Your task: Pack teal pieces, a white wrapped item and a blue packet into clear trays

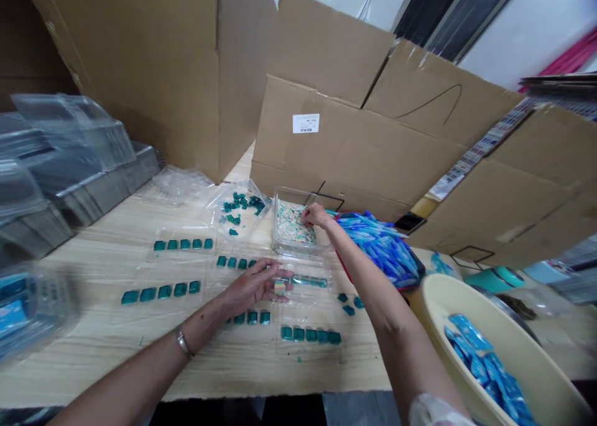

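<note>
My left hand [255,284] hovers over the clear plastic trays in the middle of the table, fingers curled around a small striped piece [280,287]. Its stripes look yellow, orange and green. My right hand [316,214] reaches into a clear plastic box [276,242] filled with small pale and teal pieces [291,222]. Its fingertips are pinched together among them, and what they grip is hidden. Clear trays hold rows of teal blocks [165,291]; another row of teal blocks [310,335] lies near the front edge. A slim teal strip [308,281] lies beside my left fingers.
A clear bag [217,217] with loose teal blocks lies behind the trays. Blue pen-like sticks [380,245] fill a red tray right of the box. A cream tub [443,292] holds blue packets. Stacked clear containers [100,177] stand left; cardboard [354,146] walls the back.
</note>
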The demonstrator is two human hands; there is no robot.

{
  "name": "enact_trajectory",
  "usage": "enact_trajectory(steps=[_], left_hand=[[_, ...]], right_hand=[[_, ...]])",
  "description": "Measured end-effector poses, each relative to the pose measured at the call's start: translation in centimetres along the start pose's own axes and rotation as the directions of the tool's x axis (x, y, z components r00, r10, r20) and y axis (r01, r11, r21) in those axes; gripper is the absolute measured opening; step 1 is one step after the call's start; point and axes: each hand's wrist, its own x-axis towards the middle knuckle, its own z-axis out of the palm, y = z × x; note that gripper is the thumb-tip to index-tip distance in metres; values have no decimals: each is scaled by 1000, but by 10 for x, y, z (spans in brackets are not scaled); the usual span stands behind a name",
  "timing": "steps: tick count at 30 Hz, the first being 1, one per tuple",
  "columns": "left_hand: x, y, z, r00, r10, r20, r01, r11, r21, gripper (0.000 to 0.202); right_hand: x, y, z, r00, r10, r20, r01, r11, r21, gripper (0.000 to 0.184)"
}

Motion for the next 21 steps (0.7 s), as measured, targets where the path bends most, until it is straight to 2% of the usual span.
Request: enact_trajectory(steps=[5, 10, 16, 21], left_hand=[[0, 0, -1, 1000, -2, -1, 2, 1000, -4, 25], [1, 0, -2, 1000, 3, 7, -3, 1000, -8, 24], [1, 0, -3, 1000, 16, 3, -16, 1000, -11, 25], [0, 1, -2, 1000, 22, -4, -22, 1000, -13, 25]], right_hand=[[5, -5, 4, 996, 76, 36, -70, 986, -151, 11], [0, -10, 3, 997, 62, 41, -51, 974, -221, 14], [-5, -10, 6, 1000, 19, -15, -21, 976, -216, 17], [-7, -6, 8, 999, 9, -36, -13, 991, -133, 15]])
